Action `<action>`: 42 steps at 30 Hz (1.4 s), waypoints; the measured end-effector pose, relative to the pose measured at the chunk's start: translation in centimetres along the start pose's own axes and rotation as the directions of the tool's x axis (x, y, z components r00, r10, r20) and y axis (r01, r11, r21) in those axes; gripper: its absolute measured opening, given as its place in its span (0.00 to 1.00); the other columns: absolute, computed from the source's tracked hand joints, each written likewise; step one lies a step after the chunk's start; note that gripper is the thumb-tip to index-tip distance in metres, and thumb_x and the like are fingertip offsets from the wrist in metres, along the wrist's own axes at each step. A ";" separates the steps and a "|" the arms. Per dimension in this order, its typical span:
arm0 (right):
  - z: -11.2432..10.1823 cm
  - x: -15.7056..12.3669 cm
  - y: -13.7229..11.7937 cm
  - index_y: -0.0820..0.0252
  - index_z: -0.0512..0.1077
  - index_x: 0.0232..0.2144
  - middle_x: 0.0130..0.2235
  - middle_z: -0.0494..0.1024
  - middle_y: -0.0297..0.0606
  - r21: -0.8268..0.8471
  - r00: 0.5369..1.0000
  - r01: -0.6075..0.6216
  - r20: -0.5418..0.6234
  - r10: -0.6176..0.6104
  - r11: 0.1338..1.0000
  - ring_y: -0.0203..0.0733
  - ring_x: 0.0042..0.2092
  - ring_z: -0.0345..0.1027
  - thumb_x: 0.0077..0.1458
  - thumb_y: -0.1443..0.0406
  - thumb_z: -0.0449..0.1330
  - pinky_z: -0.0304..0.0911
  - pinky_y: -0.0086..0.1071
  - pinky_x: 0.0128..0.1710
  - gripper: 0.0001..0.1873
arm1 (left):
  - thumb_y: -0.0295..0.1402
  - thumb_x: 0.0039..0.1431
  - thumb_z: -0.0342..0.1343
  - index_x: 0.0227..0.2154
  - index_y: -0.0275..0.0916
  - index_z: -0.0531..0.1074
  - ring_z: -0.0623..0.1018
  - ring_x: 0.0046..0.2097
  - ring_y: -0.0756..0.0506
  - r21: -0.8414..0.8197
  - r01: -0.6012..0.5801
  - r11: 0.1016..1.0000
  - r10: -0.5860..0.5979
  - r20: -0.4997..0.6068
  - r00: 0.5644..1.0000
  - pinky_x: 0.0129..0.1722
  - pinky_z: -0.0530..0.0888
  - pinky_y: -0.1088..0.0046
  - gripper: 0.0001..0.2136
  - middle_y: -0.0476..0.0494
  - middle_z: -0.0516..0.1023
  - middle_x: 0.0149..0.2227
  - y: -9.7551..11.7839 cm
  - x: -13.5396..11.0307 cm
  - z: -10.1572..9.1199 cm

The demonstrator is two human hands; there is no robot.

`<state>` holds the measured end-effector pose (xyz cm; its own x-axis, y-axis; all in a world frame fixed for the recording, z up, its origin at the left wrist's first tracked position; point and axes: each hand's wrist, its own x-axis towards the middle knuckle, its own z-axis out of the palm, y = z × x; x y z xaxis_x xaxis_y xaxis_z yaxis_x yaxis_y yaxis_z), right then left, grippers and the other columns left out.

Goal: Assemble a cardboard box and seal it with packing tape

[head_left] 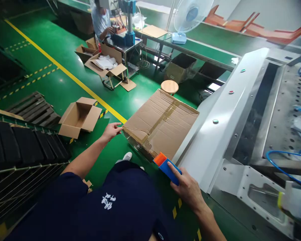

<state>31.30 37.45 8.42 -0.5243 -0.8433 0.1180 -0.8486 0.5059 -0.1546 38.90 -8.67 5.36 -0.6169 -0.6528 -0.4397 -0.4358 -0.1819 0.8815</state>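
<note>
A large cardboard carton (165, 124) with brown tape along its creased top stands in front of me. My left hand (111, 132) is at the carton's near left corner, index finger stretched out and fingers apart; whether the fingertips touch the carton I cannot tell. My right hand (188, 187) is closed around a flat blue and orange plastic tool (169, 170), its index finger lying along the top. The tool's orange end points at the carton's near edge, close to it. What kind of tool it is does not show clearly.
An open carton (77, 117) sits on the floor at left, beside a wooden pallet (33, 108) and a rack of black pieces (22, 142). A white machine panel (215, 117) with buttons borders the right. Beyond are a stool (169, 87), a fan (192, 16) and a seated co-worker (101, 25).
</note>
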 end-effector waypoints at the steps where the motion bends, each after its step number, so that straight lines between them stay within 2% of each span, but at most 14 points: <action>1: 0.1 0.2 0.0 0.57 0.71 0.69 0.40 0.71 0.40 -0.004 1.000 -0.009 0.016 0.009 1.000 0.43 0.32 0.72 0.56 0.69 0.60 0.70 0.33 0.28 0.37 | 0.35 0.43 0.76 0.45 0.31 0.77 0.78 0.27 0.48 -0.004 0.002 1.000 -0.002 -0.013 1.000 0.31 0.73 0.74 0.26 0.48 0.76 0.26 0.0 0.2 0.0; 3: 0.3 0.4 0.0 0.55 0.71 0.70 0.40 0.71 0.40 -0.011 0.999 -0.025 0.045 0.025 1.000 0.43 0.32 0.72 0.55 0.70 0.62 0.69 0.33 0.28 0.39 | 0.32 0.42 0.75 0.45 0.31 0.75 0.78 0.27 0.48 -0.006 0.032 0.999 -0.033 -0.044 0.998 0.30 0.74 0.73 0.25 0.49 0.75 0.25 -0.1 0.5 -0.1; 6: 0.4 0.5 0.0 0.53 0.71 0.70 0.40 0.71 0.40 -0.027 0.995 -0.045 0.086 0.048 0.999 0.42 0.33 0.72 0.55 0.70 0.62 0.69 0.32 0.29 0.39 | 0.31 0.41 0.75 0.36 0.32 0.72 0.77 0.25 0.48 -0.017 0.060 0.998 -0.061 -0.072 0.996 0.28 0.72 0.74 0.21 0.47 0.75 0.26 -0.3 1.1 -0.2; 13: 0.2 1.0 -0.5 0.51 0.66 0.73 0.42 0.72 0.41 -0.035 0.963 -0.114 0.243 0.119 0.993 0.45 0.36 0.74 0.58 0.69 0.61 0.70 0.34 0.33 0.41 | 0.37 0.35 0.78 0.29 0.32 0.75 0.75 0.26 0.50 -0.037 0.057 0.998 -0.058 -0.032 0.998 0.28 0.71 0.74 0.21 0.44 0.76 0.25 -0.9 1.7 -0.2; 18: -0.7 1.7 -1.2 0.52 0.63 0.75 0.47 0.72 0.44 -0.046 0.889 -0.198 0.412 0.199 0.979 0.49 0.42 0.75 0.62 0.67 0.61 0.73 0.38 0.41 0.40 | 0.37 0.33 0.77 0.27 0.32 0.74 0.74 0.26 0.50 -0.042 0.058 0.997 -0.059 -0.034 0.998 0.28 0.70 0.74 0.21 0.44 0.75 0.25 -0.9 1.8 -0.3; 23: -1.9 2.8 -1.8 0.45 0.56 0.77 0.51 0.71 0.44 -0.052 0.813 -0.255 0.530 0.244 0.965 0.49 0.46 0.74 0.62 0.65 0.61 0.70 0.38 0.45 0.44 | 0.35 0.34 0.73 0.28 0.33 0.74 0.75 0.26 0.49 -0.038 0.089 0.995 -0.091 -0.061 0.994 0.27 0.69 0.75 0.18 0.44 0.75 0.24 -0.9 2.0 -0.2; 32: -3.6 4.7 -2.6 0.41 0.52 0.78 0.52 0.69 0.43 -0.051 0.717 -0.306 0.645 0.265 0.951 0.47 0.48 0.72 0.63 0.62 0.62 0.62 0.35 0.45 0.46 | 0.27 0.38 0.69 0.27 0.34 0.72 0.74 0.25 0.50 0.039 0.103 0.994 -0.098 -0.110 0.989 0.27 0.71 0.75 0.13 0.46 0.74 0.24 -0.1 2.3 0.0; 42: -3.7 5.7 -2.3 0.39 0.53 0.78 0.52 0.70 0.42 -0.034 0.710 -0.279 0.666 0.230 0.960 0.47 0.47 0.73 0.62 0.59 0.61 0.57 0.35 0.40 0.45 | 0.28 0.44 0.68 0.28 0.32 0.72 0.73 0.25 0.50 0.032 0.141 0.989 -0.138 -0.104 0.985 0.28 0.71 0.76 0.11 0.46 0.73 0.24 0.5 1.7 0.3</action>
<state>30.01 32.19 13.07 -0.5200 -0.6030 -0.6049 -0.6707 0.7268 -0.1480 37.43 -9.68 5.03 -0.4798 -0.6942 -0.5365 -0.5392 -0.2491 0.8045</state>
